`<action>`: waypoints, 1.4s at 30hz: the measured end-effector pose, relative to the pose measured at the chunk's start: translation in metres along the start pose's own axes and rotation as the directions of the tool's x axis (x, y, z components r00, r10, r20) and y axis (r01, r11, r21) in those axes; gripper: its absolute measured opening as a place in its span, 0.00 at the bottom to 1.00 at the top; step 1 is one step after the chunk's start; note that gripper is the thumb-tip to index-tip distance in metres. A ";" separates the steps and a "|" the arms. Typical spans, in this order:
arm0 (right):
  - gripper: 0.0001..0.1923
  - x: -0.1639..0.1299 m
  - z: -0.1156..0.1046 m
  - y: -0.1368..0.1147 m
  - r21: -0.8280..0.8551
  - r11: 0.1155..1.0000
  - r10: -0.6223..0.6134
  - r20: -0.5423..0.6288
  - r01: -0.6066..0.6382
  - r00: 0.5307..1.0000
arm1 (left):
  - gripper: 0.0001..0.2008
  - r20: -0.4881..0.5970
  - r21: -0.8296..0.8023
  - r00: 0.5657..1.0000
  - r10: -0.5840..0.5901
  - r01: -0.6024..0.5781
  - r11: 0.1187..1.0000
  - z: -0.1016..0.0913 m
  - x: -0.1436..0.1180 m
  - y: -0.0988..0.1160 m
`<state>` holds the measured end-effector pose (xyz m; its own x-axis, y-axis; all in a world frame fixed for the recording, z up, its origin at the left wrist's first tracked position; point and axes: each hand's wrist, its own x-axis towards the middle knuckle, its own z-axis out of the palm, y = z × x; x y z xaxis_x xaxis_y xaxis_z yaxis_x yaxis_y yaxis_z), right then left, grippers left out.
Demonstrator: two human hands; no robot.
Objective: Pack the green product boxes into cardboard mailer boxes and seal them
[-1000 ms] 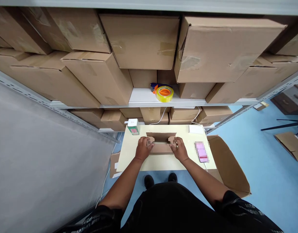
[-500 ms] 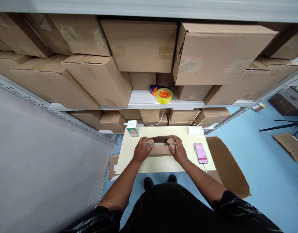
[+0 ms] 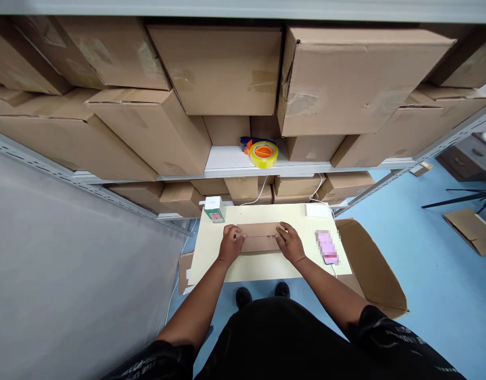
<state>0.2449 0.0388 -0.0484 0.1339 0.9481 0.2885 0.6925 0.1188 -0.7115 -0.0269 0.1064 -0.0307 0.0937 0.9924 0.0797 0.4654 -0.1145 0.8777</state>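
Note:
A small brown cardboard box [image 3: 260, 237] lies on the cream table [image 3: 267, 266] with its top flap folded down flat. My left hand [image 3: 229, 245] grips the box's left end. My right hand [image 3: 290, 244] presses on its right end, fingers spread over the top edge. A small white and green carton [image 3: 214, 208] stands at the table's far left corner. To the right of my right hand lie a pink phone [image 3: 327, 247] with a cable and a white flat item [image 3: 317, 210].
Metal shelving [image 3: 243, 168] packed with large cardboard boxes rises behind the table. A yellow tape roll [image 3: 263, 153] on an orange dispenser sits on the shelf. An open cardboard box [image 3: 372, 269] stands on the blue floor at right; flattened cardboard [image 3: 470, 231] lies farther right.
The box's open top flap has been folded down and closed flat. Both hands stayed at the box's ends, moving slightly toward the far edge.

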 end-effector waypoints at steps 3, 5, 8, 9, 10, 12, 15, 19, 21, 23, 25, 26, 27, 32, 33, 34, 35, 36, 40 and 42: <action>0.20 -0.002 0.007 0.000 0.196 0.957 0.225 -0.048 -0.212 0.973 | 0.32 0.013 -0.210 0.953 -0.303 0.299 0.931 0.005 0.000 -0.005; 0.26 -0.002 0.012 0.000 0.315 0.883 0.372 -0.016 -0.349 0.928 | 0.36 0.105 -0.319 0.921 -0.375 0.388 0.865 0.008 0.001 -0.008; 0.28 0.002 0.015 0.001 0.390 0.796 0.472 0.080 -0.464 0.878 | 0.33 0.203 -0.350 0.920 -0.334 0.387 0.853 0.010 0.001 -0.012; 0.27 0.004 0.016 0.002 0.394 0.789 0.475 0.095 -0.471 0.875 | 0.33 0.209 -0.328 0.922 -0.328 0.382 0.864 0.011 0.001 -0.013; 0.26 0.005 0.016 0.003 0.393 0.791 0.470 0.099 -0.469 0.877 | 0.33 0.207 -0.298 0.922 -0.328 0.379 0.876 0.011 0.001 -0.014; 0.26 0.006 0.015 0.005 0.375 0.813 0.446 0.093 -0.446 0.890 | 0.33 0.192 -0.239 0.925 -0.329 0.369 0.898 0.012 0.000 -0.016; 0.27 0.004 0.016 0.004 0.328 0.849 0.419 0.057 -0.413 0.906 | 0.32 0.160 -0.190 0.934 -0.319 0.346 0.919 0.015 -0.003 -0.019; 0.26 -0.005 0.017 0.000 0.315 0.857 0.426 0.014 -0.409 0.904 | 0.31 0.121 -0.197 0.942 -0.313 0.331 0.923 0.017 -0.008 -0.019; 0.25 -0.004 0.014 -0.002 0.286 0.871 0.416 0.007 -0.400 0.909 | 0.30 0.110 -0.192 0.940 -0.322 0.338 0.921 0.017 -0.009 -0.016; 0.24 0.007 0.006 -0.006 0.188 0.908 0.383 -0.005 -0.376 0.924 | 0.30 0.102 -0.170 0.936 -0.338 0.351 0.921 0.016 -0.010 -0.012; 0.24 0.032 -0.008 -0.015 0.034 0.952 0.306 -0.035 -0.305 0.951 | 0.30 0.099 -0.153 0.934 -0.344 0.356 0.922 0.016 -0.009 -0.008; 0.23 0.051 -0.017 -0.022 -0.031 0.971 0.236 -0.041 -0.237 0.971 | 0.30 0.098 -0.151 0.936 -0.339 0.351 0.924 0.016 -0.009 -0.007; 0.21 0.073 -0.026 -0.030 -0.086 0.984 0.156 -0.047 -0.159 0.987 | 0.31 0.099 -0.153 0.938 -0.332 0.344 0.926 0.016 -0.009 -0.006; 0.20 0.197 -0.068 -0.094 -0.296 0.935 -0.209 -0.011 0.196 0.978 | 0.32 0.114 -0.182 0.936 -0.332 0.348 0.920 0.016 -0.009 -0.008; 0.21 0.217 -0.071 -0.108 -0.339 0.913 -0.239 0.004 0.227 0.971 | 0.32 0.115 -0.186 0.935 -0.334 0.351 0.918 0.016 -0.008 -0.008; 0.21 0.233 -0.073 -0.121 -0.379 0.890 -0.262 0.026 0.252 0.965 | 0.33 0.113 -0.188 0.935 -0.335 0.352 0.917 0.016 -0.008 -0.008; 0.23 0.246 -0.072 -0.132 -0.414 0.869 -0.275 0.053 0.272 0.960 | 0.33 0.112 -0.189 0.935 -0.337 0.353 0.916 0.016 -0.008 -0.008; 0.24 0.256 -0.070 -0.141 -0.444 0.850 -0.278 0.078 0.283 0.957 | 0.33 0.110 -0.189 0.934 -0.340 0.356 0.915 0.016 -0.007 -0.008; 0.24 0.277 -0.054 -0.155 -0.528 0.814 -0.218 0.108 0.242 0.970 | 0.34 0.119 -0.194 0.927 -0.355 0.372 0.908 0.015 -0.006 -0.005; 0.23 0.283 -0.051 -0.153 -0.549 0.811 -0.187 0.079 0.199 0.979 | 0.34 0.121 -0.196 0.927 -0.356 0.374 0.907 0.015 -0.006 -0.005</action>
<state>0.2126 0.2744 0.1748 -0.0544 0.9294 0.3650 0.9781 0.1231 -0.1678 -0.0166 0.1007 -0.0425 0.0275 0.9550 -0.2954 0.2849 0.2758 0.9180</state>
